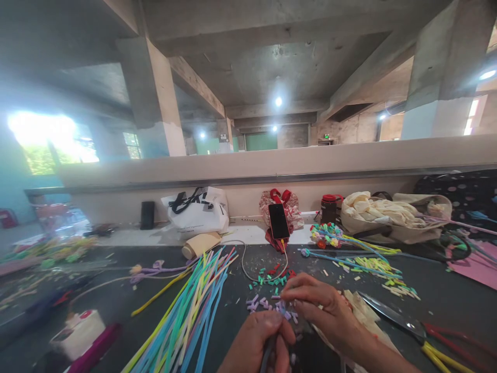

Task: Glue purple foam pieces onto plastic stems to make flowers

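- In the head view, curls the left hand (264, 336) firmly round a dark slim thing (266, 356), with its thumb tip close to the other fingers.
- Arches the right hand (330, 305) over from the other side, fingers together, apparently to work on or steady something small and bluish at the meeting point.
- Has purple pieces (254, 302) scattered on the dark worktop (232, 305) under and just beyond the fingertips, with green pieces (277, 282) farther out, seemingly grouped by colour for easy picking.
- Has long coloured stems (186, 311) bundled lengthwise to the left of both hands, probably for drawing out singly.
- Has scissors (392, 314) lying beside pale crumpled material (363, 308), right of the right hand, likely for quick reach.
- Has a phone (278, 221) propped against a red-patterned bag (293, 210), cable (244, 259) plugged in, perhaps for viewing or charging.
- Cannot make out the bluish bit, mostly covered by fingers; cannot tell a pinch from a light touch in the right hand, its thumb being hidden.
- Loses the lower ends of the slim thing and stems at the bottom edge, and the far-left clutter to blur.
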The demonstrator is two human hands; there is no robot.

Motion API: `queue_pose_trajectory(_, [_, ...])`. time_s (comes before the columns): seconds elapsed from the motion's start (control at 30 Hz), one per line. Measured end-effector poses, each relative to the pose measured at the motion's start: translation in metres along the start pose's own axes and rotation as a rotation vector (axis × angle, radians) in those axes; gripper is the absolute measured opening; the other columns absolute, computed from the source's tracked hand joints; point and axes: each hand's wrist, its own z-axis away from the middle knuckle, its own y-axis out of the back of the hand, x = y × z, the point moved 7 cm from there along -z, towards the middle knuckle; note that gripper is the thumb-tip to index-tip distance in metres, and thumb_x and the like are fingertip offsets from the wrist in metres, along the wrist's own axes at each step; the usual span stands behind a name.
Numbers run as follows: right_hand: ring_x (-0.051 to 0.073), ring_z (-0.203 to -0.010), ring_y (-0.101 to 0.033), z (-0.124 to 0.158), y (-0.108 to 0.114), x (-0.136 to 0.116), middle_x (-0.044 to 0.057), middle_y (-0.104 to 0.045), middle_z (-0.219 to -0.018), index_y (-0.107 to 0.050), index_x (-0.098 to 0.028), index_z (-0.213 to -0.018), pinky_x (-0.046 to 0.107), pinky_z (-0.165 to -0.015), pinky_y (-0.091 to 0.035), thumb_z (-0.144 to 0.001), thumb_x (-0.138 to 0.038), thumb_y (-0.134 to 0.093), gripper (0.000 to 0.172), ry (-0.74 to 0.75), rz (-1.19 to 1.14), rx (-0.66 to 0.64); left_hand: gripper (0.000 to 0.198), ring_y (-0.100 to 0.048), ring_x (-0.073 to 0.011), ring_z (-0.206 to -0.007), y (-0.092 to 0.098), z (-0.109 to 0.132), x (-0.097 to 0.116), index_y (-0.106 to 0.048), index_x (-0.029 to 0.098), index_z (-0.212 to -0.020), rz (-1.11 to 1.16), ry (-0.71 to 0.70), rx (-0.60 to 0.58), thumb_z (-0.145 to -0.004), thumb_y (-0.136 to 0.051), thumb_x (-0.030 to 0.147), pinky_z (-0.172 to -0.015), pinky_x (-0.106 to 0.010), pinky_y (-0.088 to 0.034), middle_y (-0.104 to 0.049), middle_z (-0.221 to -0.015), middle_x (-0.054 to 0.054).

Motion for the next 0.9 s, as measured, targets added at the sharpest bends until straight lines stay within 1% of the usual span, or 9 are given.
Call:
queue_pose_trajectory(0.07, [0.017, -0.086, -0.056, 0.000, 0.000, 0.000, 0.004, -0.061, -0.090, -0.069, -0.025, -0.089, 0.029, -0.076, -0.044, -0.080, -0.017, -0.056, 0.018, -0.002, 0.008, -0.005, 0.040, -0.030, -0.0052, -0.018, 0.000, 0.000, -0.001, -0.055, 0.013, -0.056, 0.010, 0.007, -0.006, -0.061, -0.046, 0.052, -0.027, -0.016, -0.018, -0.045, -0.024, 0.003])
queue_pose_trajectory(0.17, [0.016, -0.087, -0.056, 0.000, 0.000, 0.001, 0.003, -0.061, -0.091, -0.068, -0.026, -0.091, 0.029, -0.077, -0.043, -0.080, -0.015, -0.056, 0.020, -0.002, 0.032, -0.013, 0.039, -0.031, -0.0053, -0.019, 0.001, 0.001, -0.001, -0.055, 0.014, -0.059, 0.018, 0.022, 0.015, -0.064, -0.045, 0.051, -0.027, -0.016, -0.018, -0.046, -0.025, 0.003])
queue_pose_trajectory(0.3, [0.016, -0.086, -0.056, 0.000, 0.000, 0.001, 0.003, -0.061, -0.090, -0.067, -0.028, -0.094, 0.028, -0.076, -0.044, -0.080, -0.015, -0.056, 0.022, 0.004, 0.047, -0.008, 0.040, -0.032, -0.0055, -0.021, 0.002, 0.003, 0.003, -0.055, 0.013, -0.060, -0.048, -0.010, 0.033, -0.065, -0.043, 0.051, -0.029, -0.016, -0.020, -0.046, -0.026, 0.003])
queue_pose_trajectory(0.37, [0.016, -0.086, -0.057, 0.000, 0.000, -0.002, 0.003, -0.061, -0.090, -0.067, -0.028, -0.095, 0.028, -0.077, -0.044, -0.080, -0.015, -0.056, 0.023, 0.013, 0.072, -0.017, 0.041, -0.032, -0.0056, -0.021, 0.003, 0.004, 0.005, -0.055, 0.013, -0.060, -0.065, -0.026, 0.032, -0.066, -0.043, 0.052, -0.030, -0.016, -0.020, -0.046, -0.026, 0.003])
queue_pose_trajectory(0.53, [0.015, -0.084, -0.057, -0.001, 0.000, -0.011, 0.003, -0.060, -0.090, -0.066, -0.028, -0.097, 0.027, -0.075, -0.045, -0.081, -0.015, -0.054, 0.023, 0.065, 0.169, -0.042, 0.038, -0.035, -0.0060, -0.025, 0.003, 0.006, 0.003, -0.056, 0.013, -0.066, -0.051, -0.004, 0.026, -0.070, -0.043, 0.049, -0.034, -0.016, -0.022, -0.049, -0.031, 0.003])
queue_pose_trajectory(0.63, [0.015, -0.085, -0.057, -0.001, 0.001, -0.013, 0.003, -0.061, -0.092, -0.066, -0.027, -0.096, 0.026, -0.076, -0.045, -0.081, -0.016, -0.054, 0.022, 0.082, 0.227, -0.043, 0.040, -0.034, -0.0060, -0.025, 0.003, 0.006, 0.006, -0.056, 0.013, -0.062, -0.091, -0.021, 0.029, -0.068, -0.043, 0.050, -0.034, -0.017, -0.022, -0.048, -0.028, 0.003])
queue_pose_trajectory(0.73, [0.015, -0.086, -0.057, 0.000, 0.002, -0.012, 0.003, -0.061, -0.093, -0.067, -0.027, -0.094, 0.027, -0.076, -0.045, -0.080, -0.018, -0.056, 0.020, 0.088, 0.289, -0.032, 0.039, -0.035, -0.0057, -0.024, 0.001, 0.005, 0.006, -0.055, 0.013, -0.058, -0.077, 0.008, 0.022, -0.067, -0.043, 0.049, -0.033, -0.016, -0.023, -0.048, -0.028, 0.002])
queue_pose_trajectory(0.8, [0.016, -0.087, -0.057, 0.001, 0.002, -0.010, 0.004, -0.061, -0.094, -0.067, -0.026, -0.093, 0.027, -0.077, -0.044, -0.080, -0.019, -0.056, 0.019, 0.082, 0.319, -0.026, 0.037, -0.036, -0.0051, -0.026, 0.000, 0.006, 0.006, -0.055, 0.013, -0.058, -0.053, 0.034, 0.022, -0.069, -0.042, 0.046, -0.033, -0.016, -0.023, -0.050, -0.031, 0.003])
queue_pose_trajectory(0.9, [0.016, -0.087, -0.057, 0.002, 0.000, -0.010, 0.004, -0.061, -0.094, -0.067, -0.028, -0.094, 0.028, -0.077, -0.044, -0.080, -0.020, -0.056, 0.019, 0.079, 0.307, -0.030, 0.037, -0.035, -0.0049, -0.026, 0.000, 0.009, 0.006, -0.055, 0.013, -0.061, -0.032, 0.027, 0.030, -0.071, -0.042, 0.045, -0.034, -0.016, -0.022, -0.050, -0.032, 0.003])
